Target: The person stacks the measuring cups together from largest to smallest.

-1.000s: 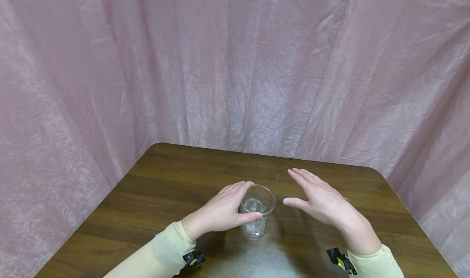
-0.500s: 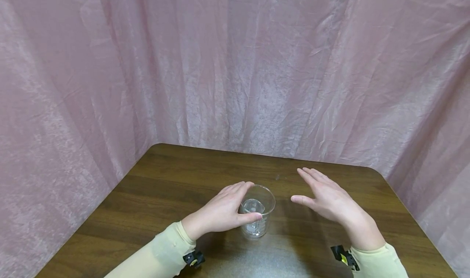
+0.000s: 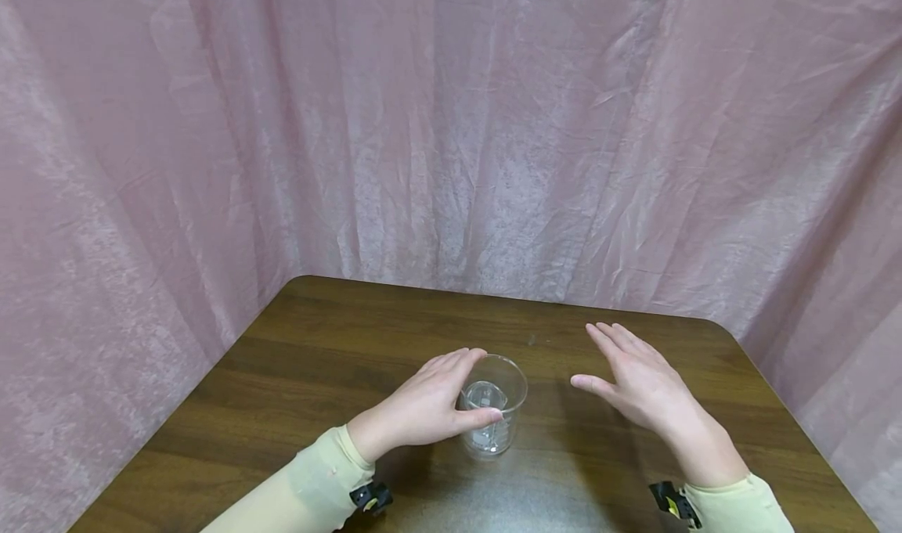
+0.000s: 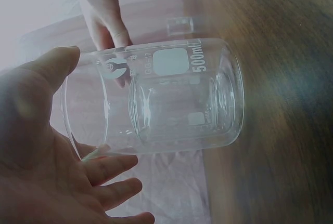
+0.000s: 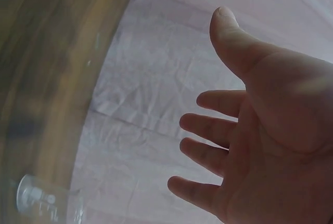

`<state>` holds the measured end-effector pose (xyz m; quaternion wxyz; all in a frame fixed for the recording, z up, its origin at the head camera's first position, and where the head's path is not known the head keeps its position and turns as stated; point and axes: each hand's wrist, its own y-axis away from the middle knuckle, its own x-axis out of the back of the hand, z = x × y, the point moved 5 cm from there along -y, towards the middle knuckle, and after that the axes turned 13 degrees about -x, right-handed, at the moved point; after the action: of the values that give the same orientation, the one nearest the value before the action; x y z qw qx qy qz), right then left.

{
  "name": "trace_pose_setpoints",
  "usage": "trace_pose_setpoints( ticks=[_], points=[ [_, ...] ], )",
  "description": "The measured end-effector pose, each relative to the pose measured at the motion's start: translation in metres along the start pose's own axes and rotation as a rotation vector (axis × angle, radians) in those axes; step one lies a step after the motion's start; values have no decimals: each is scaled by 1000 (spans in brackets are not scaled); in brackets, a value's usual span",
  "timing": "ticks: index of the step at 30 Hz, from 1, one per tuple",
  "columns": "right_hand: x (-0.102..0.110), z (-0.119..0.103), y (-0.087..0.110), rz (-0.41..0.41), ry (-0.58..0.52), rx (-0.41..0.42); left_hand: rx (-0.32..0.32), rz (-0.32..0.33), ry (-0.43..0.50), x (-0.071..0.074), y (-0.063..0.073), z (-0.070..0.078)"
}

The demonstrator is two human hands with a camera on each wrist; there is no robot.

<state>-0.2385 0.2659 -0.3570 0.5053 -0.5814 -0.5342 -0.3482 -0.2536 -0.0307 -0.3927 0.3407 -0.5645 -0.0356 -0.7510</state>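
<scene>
A clear glass beaker marked 500mL stands upright on the wooden table, and a smaller beaker sits inside it. My left hand grips the large beaker near its rim, thumb on the near side and fingers on the far side. Apart from the beakers, my right hand hovers over the table to the right. Its fingers and thumb are spread, and the palm holds nothing. Another small glass vessel with white markings shows low in the right wrist view; the right hand hides it in the head view.
The dark wooden table has rounded far corners. Pink curtains hang behind it and along both sides. A faint clear mark shows on the tabletop beyond the beaker.
My right hand has moved to the right, away from the large beaker. The left hand and the nested beakers have stayed in place.
</scene>
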Motion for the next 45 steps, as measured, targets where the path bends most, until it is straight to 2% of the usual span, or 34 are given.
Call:
trace_pose_setpoints(
  ticks=[26, 34, 45],
  points=[
    [-9, 45, -2, -117, 36, -125, -7, 3, 11, 1, 0, 1],
    [-10, 54, -4, -129, 48, -138, 2, 2, 11, 0, 1, -1],
    [-11, 67, -4, -198, 60, -204, -8, 14, 11, 0, 0, 0]
  ],
)
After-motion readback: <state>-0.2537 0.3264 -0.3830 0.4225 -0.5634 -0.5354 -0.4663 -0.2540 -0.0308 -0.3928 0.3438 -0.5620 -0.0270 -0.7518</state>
